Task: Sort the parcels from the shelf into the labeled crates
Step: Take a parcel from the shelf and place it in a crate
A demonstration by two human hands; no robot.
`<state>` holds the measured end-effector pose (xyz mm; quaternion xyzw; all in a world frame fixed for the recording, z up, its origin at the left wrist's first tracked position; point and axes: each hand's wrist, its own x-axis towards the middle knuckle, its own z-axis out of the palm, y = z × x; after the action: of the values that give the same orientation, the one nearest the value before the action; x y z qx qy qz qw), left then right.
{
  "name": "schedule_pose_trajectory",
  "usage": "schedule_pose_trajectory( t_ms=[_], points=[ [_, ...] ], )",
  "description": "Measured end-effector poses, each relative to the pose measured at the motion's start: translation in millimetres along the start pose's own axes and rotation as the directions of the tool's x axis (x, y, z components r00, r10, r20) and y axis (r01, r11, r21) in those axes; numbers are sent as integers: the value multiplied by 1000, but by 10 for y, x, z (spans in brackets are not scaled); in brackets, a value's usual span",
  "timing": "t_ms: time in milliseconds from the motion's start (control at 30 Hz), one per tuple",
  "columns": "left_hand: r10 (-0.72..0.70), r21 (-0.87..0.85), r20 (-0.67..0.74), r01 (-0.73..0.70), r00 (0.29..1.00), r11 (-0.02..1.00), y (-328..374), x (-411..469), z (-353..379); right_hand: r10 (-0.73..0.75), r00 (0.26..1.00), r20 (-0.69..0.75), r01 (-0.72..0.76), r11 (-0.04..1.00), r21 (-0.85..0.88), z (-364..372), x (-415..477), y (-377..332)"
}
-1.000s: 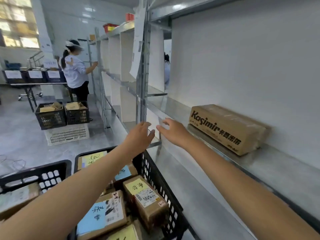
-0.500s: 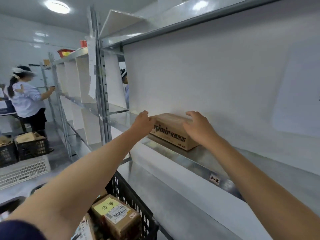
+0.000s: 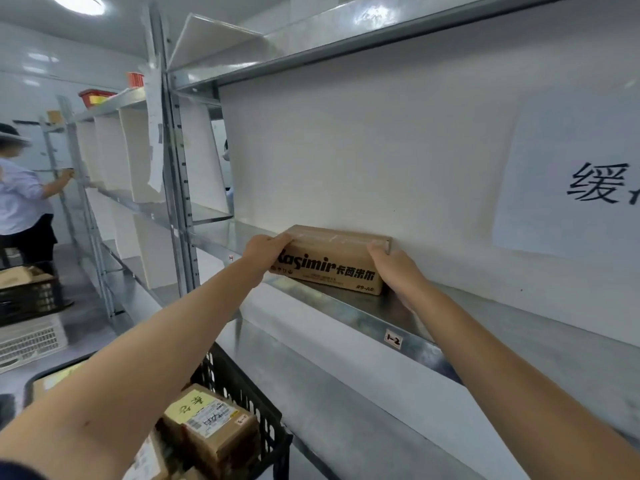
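left hand [image 3: 265, 248] grips box [image 3: 330, 263] left end; right hand [image 3: 394, 269] grips right end | box on shelf [image 3: 349, 311] (against back wall)

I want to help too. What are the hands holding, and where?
The cardboard box on the shelf: left hand grips its left end, right hand its right end.

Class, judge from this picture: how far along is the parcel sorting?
Done: labeled parcels already lie in the black crate. In hand: left hand and right hand grip the Kasimir box at its ends, on the shelf. Left: lifting it off and crating it.
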<state>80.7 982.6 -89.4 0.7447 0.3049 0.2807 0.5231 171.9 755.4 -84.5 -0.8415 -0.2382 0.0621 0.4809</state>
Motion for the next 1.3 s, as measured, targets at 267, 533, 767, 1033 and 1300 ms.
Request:
schedule_pose_trajectory(
  t_ms=[267, 533, 767, 1033, 1300],
  points=[
    [168, -204, -281, -230, 945, 952, 229, -498, -542, -281, 958, -56, 286, 952, 112, 149, -14, -285],
    [196, -181, -394, -285, 898, 941, -287, -1044, -1281, -408, 912, 38, 396, 902, 170, 724, -88, -385],
    [182, -55, -428, -226, 885, 973, -869, -1561, -1610, -463, 873, 155, 416, 872, 257, 1404, -325, -235],
    [70, 0, -521, -82, 851, 997, -1672, -1939, -1705, -328, 897, 297, 273, 938, 212, 2023, -602, 104],
    [-43, 0, -614, 54, 788, 999, -2056, -2227, -1846, -289, 850, 440, 166, 940, 297, 2380, -705, 38]
  ],
)
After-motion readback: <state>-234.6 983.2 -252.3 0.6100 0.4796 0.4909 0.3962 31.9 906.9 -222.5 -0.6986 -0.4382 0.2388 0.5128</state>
